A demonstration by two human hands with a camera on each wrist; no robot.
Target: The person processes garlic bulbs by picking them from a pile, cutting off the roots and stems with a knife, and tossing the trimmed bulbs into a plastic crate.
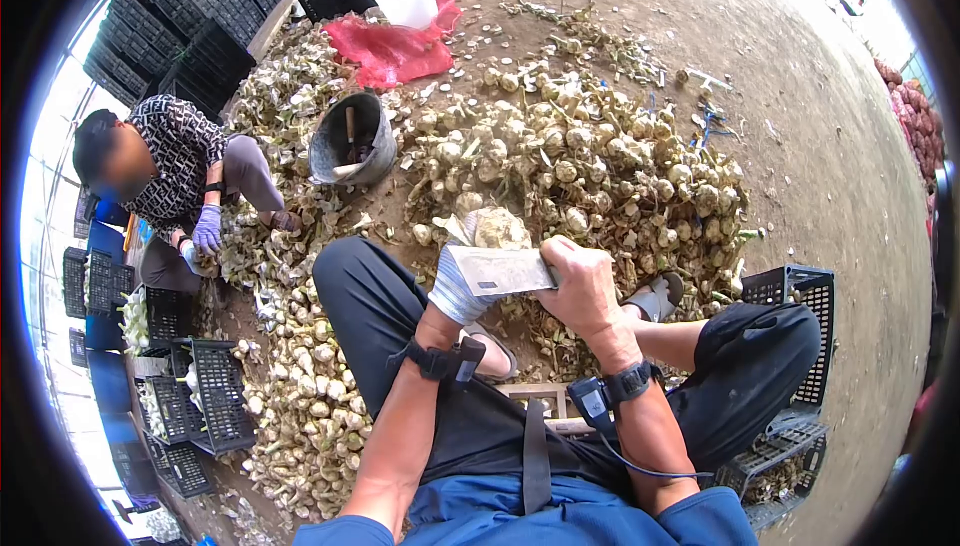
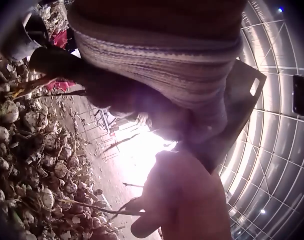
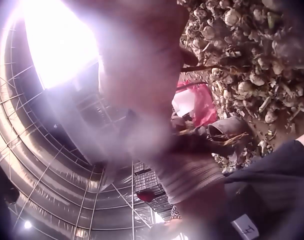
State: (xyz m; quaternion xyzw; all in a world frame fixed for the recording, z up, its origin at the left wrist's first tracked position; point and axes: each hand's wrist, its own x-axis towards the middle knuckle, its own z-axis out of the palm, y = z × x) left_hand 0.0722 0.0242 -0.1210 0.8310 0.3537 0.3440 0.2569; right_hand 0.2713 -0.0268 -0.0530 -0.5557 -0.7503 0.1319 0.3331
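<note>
My right hand [image 1: 583,286] grips a cleaver by its handle, its wide blade [image 1: 500,271] pointing left across the front of my left hand. The left hand [image 1: 455,286], in a white and blue striped glove, holds a garlic bulb [image 1: 502,230] with dry leaves, just beyond the blade. The blade hides part of the left fingers. In the left wrist view the gloved hand [image 2: 162,75] and bare right hand [image 2: 187,195] meet closely, with the blade [image 2: 247,85] behind. The right wrist view shows the blade [image 3: 77,120] blurred beside the right hand [image 3: 137,65].
Heaped garlic [image 1: 600,161] lies ahead, with more garlic [image 1: 310,366] to the left. A dark bucket [image 1: 352,141] holding handled tools stands among it, near a red mesh sack [image 1: 390,51]. Another person [image 1: 175,176] squats at left beside black crates [image 1: 225,396]. A crate [image 1: 790,296] stands right.
</note>
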